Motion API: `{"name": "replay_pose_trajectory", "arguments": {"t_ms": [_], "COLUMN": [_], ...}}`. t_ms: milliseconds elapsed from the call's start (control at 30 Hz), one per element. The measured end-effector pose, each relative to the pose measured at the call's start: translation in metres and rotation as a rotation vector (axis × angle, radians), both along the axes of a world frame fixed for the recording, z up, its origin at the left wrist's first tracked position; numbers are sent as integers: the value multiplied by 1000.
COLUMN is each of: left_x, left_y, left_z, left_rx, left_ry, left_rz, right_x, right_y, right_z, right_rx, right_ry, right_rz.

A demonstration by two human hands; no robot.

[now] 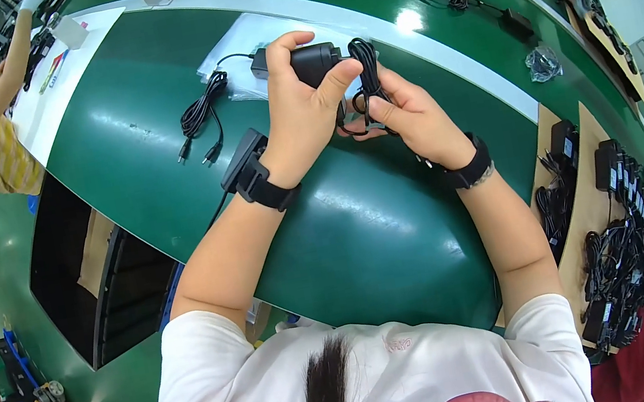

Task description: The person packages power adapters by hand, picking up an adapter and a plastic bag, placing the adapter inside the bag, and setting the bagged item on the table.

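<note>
Both forearms rise from the lower edge, bent at the elbows and meeting over the green belt (361, 228). Each wrist wears a black band; the left one carries a small black box. The left hand (297, 110) is curled round a black power adapter (314, 60), fingers over its top and thumb pressed along its near side. The right hand (410, 116) sits just beside it, thumb and fingers pinched on the coiled black cable (367, 72) that loops off the adapter. Both are held up above the belt, not resting on it.

Just beyond the hands lies a stack of clear plastic bags (244, 51), with another bundled cord (200, 119) to the left on the belt. To the right, a board (590, 205) holds many more black adapters. Farther off, a second adapter with cord (477, 6) lies on the far belt, and other people work at both upper corners.
</note>
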State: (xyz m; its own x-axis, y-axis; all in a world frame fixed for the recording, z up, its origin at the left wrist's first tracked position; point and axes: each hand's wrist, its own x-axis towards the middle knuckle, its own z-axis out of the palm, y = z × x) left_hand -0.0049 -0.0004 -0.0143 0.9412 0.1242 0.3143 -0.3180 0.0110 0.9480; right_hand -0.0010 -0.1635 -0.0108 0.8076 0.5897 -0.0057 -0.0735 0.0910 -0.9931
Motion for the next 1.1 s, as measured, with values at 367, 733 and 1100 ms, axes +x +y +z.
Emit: {"name": "replay_pose_trajectory", "arguments": {"t_ms": [367,733,1100], "left_x": [-2,-3,-13], "left_y": [-4,-10,-17], "left_z": [-5,-14,-4], "left_rx": [293,441,300], "left_ry": [-270,-350,-331], "left_rz": [154,235,227], "right_x": [-9,-13,-34], "right_y": [5,6,3], "right_z": [14,-1,9], "right_rx": [-280,-815,-1054], "right_ry": [-315,-757,-1132], "right_rz": [-2,-178,-208]}}
